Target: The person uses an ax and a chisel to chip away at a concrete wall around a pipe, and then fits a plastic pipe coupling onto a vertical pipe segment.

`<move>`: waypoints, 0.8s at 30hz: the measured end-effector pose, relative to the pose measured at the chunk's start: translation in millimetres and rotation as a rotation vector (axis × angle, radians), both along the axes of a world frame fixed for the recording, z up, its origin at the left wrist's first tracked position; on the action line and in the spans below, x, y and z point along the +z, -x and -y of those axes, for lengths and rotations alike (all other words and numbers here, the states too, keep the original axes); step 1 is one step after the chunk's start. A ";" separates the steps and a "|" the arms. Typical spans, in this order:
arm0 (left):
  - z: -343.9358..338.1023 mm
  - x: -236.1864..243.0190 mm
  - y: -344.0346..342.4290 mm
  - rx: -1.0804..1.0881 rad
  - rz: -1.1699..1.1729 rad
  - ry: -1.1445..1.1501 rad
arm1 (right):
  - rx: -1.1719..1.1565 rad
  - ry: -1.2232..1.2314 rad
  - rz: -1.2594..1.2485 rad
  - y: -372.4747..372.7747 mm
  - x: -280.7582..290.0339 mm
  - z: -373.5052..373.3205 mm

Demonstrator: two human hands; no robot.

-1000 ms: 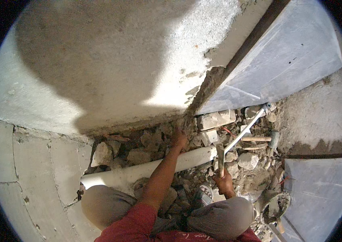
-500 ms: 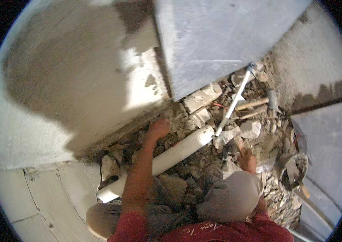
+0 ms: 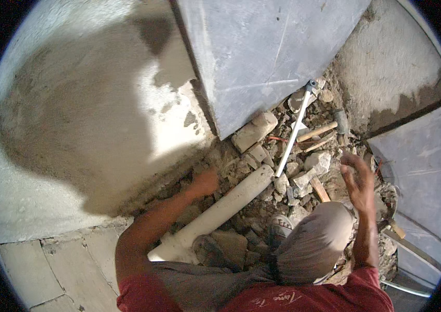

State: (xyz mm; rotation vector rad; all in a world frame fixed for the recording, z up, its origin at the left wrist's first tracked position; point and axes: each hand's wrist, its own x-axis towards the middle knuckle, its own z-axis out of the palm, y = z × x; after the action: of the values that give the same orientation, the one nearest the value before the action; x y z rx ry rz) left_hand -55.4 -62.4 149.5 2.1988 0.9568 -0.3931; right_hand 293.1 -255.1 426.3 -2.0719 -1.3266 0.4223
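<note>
My left hand [image 3: 206, 182] reaches past the wide white pipe [image 3: 231, 197] to the rubble at the wall's foot. Its fingers are blurred and partly lost against the dark soil. To the right, my right hand [image 3: 358, 177] is raised over the rubble, fingers apart, with nothing in it. Nearest to it is the wooden handle [image 3: 320, 190] of a hammer-like tool, lying among stones in front of my knee. A thin white pipe [image 3: 294, 135] with a grey fitting leans across the rubble, touching or almost touching the wide pipe's far end.
A hammer [image 3: 317, 131] with a grey head lies farther off. Pale blocks [image 3: 254, 131] and broken stones [image 3: 318, 162] fill the trench. A plastered wall [image 3: 75, 130] bounds the left, a grey panel [image 3: 267, 57] the back. Long wooden handle [image 3: 415, 253] at lower right.
My right hand has let go of the wooden handle, risen and moved to the right, opening its fingers. My left hand stays by the wall's foot, slightly lower in view. The view has shifted.
</note>
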 end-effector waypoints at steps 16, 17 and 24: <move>-30.6 -74.1 -8.1 -0.279 -0.038 -0.397 | 0.796 0.255 0.104 107.3 36.0 8.6; -23.6 -64.7 13.6 -0.241 -0.062 -0.369 | 0.676 0.267 0.094 105.0 34.1 10.3; -43.4 -24.8 4.0 -0.010 -0.110 -0.368 | 0.488 0.332 0.116 96.4 24.5 34.0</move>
State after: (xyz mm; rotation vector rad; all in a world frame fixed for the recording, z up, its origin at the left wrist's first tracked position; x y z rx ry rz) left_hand -59.4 -19.0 124.7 2.5338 1.1528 -0.3685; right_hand 196.8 -289.1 450.8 -2.0377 -1.9504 0.7856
